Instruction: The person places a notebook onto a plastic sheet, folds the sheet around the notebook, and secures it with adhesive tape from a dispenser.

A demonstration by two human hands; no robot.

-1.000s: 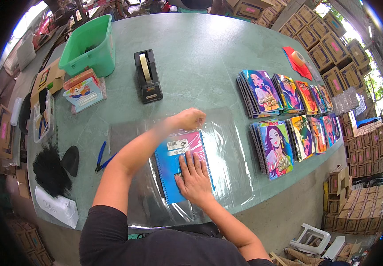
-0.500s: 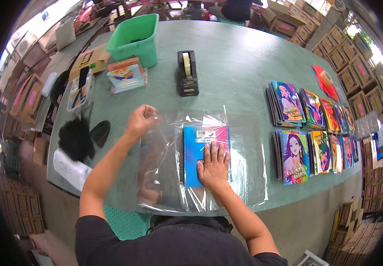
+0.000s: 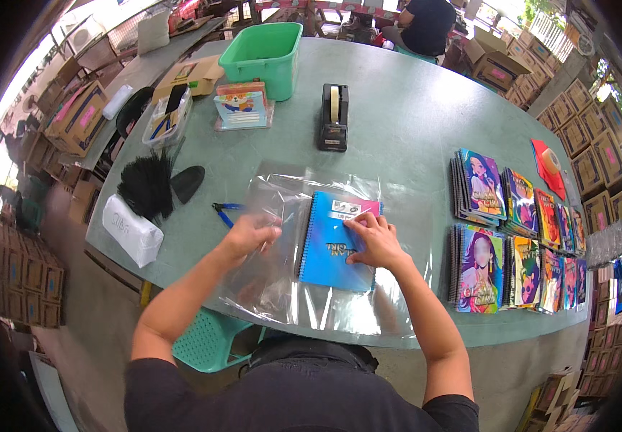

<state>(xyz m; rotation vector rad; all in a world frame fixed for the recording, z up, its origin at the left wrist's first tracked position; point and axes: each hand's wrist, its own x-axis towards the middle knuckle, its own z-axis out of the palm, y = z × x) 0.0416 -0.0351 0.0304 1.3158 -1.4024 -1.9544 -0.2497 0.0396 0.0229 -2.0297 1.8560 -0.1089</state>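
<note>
- Pressing down on a blue spiral notebook, the right hand lies flat with its fingers spread a little.
- Just left of that hand, the left hand pinches the edge of a clear plastic sleeve.
- This notebook lies on the see-through plastic, between the two hands, on the green table.
- I think it is light and stiff, with a smooth cover. Its wire side looks good to hold.
- That plastic looks thin, floppy and slippery, so pinch it at the open edge.
- One blue notebook sits here.
- Right of the right hand, stacks of colourful notebooks stand in two rows. I cannot count them all.
- Beyond the hands sits one black tape dispenser and one green tub.
</note>
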